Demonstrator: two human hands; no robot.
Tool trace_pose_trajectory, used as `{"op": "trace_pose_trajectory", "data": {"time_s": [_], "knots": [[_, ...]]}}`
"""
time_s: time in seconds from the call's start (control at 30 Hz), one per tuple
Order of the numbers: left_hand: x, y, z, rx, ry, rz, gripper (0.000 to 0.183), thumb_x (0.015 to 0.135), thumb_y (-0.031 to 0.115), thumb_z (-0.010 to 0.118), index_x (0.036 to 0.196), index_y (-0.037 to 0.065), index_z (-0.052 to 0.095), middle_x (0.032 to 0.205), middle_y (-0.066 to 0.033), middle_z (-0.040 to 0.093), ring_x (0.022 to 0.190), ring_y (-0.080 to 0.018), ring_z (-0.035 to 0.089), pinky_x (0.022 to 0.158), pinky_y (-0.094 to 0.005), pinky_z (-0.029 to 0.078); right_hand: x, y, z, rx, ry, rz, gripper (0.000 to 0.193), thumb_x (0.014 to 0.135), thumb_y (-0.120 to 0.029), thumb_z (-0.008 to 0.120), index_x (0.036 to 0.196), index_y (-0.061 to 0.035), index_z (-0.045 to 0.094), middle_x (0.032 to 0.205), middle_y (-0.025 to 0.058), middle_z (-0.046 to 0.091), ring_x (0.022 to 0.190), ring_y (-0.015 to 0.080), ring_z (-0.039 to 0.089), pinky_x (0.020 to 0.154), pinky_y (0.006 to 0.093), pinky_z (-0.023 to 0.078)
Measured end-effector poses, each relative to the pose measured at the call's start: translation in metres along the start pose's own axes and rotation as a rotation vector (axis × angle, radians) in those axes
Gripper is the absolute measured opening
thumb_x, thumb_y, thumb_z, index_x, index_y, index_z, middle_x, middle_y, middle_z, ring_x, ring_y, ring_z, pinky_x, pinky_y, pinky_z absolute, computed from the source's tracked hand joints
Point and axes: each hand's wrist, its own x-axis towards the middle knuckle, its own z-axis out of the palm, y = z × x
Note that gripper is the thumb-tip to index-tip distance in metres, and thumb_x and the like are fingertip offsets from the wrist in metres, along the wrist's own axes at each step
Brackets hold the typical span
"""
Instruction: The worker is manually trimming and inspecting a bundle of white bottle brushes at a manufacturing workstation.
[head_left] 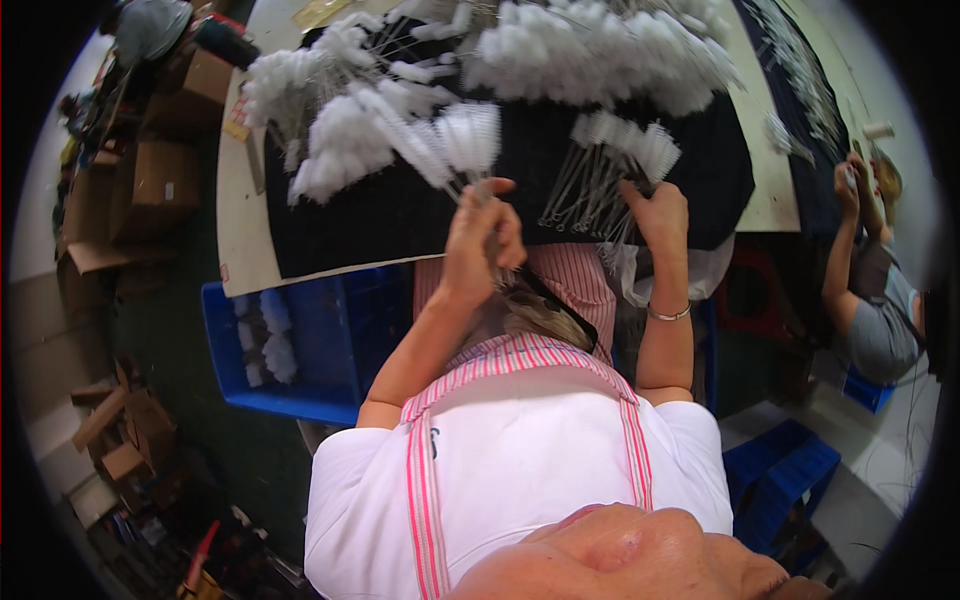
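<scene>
White bottle brushes with thin twisted-wire handles lie in heaps on a black cloth (400, 230). My left hand (482, 238) is wrapped round the wires of a small bunch of brushes (468, 138), their bristle heads fanning up above my fist. To the right, a looser group of brushes (600, 140) lies with its looped wire ends toward me. My right hand (662, 212) is closed at the right side of that group, fingers gripping brush wires just under the heads; its fingertips are partly hidden.
Larger brush heaps (600, 55) cover the table's far side, with another heap (350, 140) at left. A blue bin (215, 340) holding white brushes stands below the table's left edge. Cardboard boxes (160, 185) are stacked at left. Another person (875, 310) works at the right.
</scene>
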Motion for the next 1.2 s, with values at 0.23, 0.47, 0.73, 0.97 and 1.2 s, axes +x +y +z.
{"op": "trace_pose_trajectory", "data": {"time_s": [0.23, 0.47, 0.73, 0.97, 1.2], "knots": [[-0.02, -0.024, 0.003, -0.112, -0.203, -0.205, 0.032, 0.095, 0.026, 0.045, 0.118, 0.003, 0.044, 0.072, -0.0043, 0.046, 0.06, -0.0156, 0.05, 0.061, -0.0346, 0.049, 0.025, 0.001, 0.029, -0.137, 0.038, -0.013, 0.059, 0.072, -0.053, 0.066, 0.085, 0.0042, 0.066, 0.079, 0.0234, 0.064, 0.077, 0.0378, 0.064, 0.065, 0.0422, 0.049], [-0.044, -0.036, -0.012, 0.114, -0.414, -0.319, 0.042, 0.095, 0.033, 0.045, 0.117, -0.002, 0.039, 0.071, -0.0042, 0.045, 0.064, -0.0135, 0.05, 0.063, -0.0337, 0.054, 0.005, -0.02, -0.003, 0.922, -0.125, -0.55, 0.041, 0.093, -0.036, 0.05, 0.1, 0.001, 0.065, 0.084, 0.0072, 0.066, 0.08, 0.0122, 0.059, 0.075, 0.0272, 0.044], [-0.055, -0.027, 0.003, 0.348, -0.486, -0.428, 0.031, 0.097, 0.019, 0.042, 0.119, -0.003, 0.043, 0.072, -0.0045, 0.048, 0.067, -0.0123, 0.051, 0.069, -0.0288, 0.049, -0.021, -0.083, -0.025, 0.69, -0.868, -1.032, 0.031, 0.093, -0.022, 0.051, 0.118, -0.0064, 0.059, 0.111, 0.0079, 0.063, 0.107, 0.0157, 0.056, 0.091, 0.0292, 0.043], [-0.071, -0.026, 0.009, 0.186, -0.358, -0.438, 0.035, 0.096, 0.018, 0.045, 0.128, 0.004, 0.042, 0.076, -0.0052, 0.053, 0.067, -0.0118, 0.052, 0.062, -0.025, 0.045, -0.023, -0.073, -0.015, 0.602, -0.999, -0.949, 0.031, 0.094, -0.025, 0.049, 0.116, -0.0066, 0.06, 0.105, 0.0101, 0.065, 0.107, 0.0177, 0.057, 0.092, 0.0293, 0.044], [-0.054, -0.021, 0.003, 0.135, -0.184, -0.268, 0.032, 0.095, 0.018, 0.048, 0.125, 0.008, 0.046, 0.076, -0.0055, 0.053, 0.054, -0.0071, 0.045, 0.046, -0.0179, 0.035, -0.009, -0.066, -0.036, 1.336, -0.469, -0.754, 0.045, 0.097, -0.035, 0.04, 0.115, 0.0033, 0.056, 0.1, 0.0129, 0.064, 0.08, 0.0164, 0.064, 0.075, 0.0273, 0.05]]}}
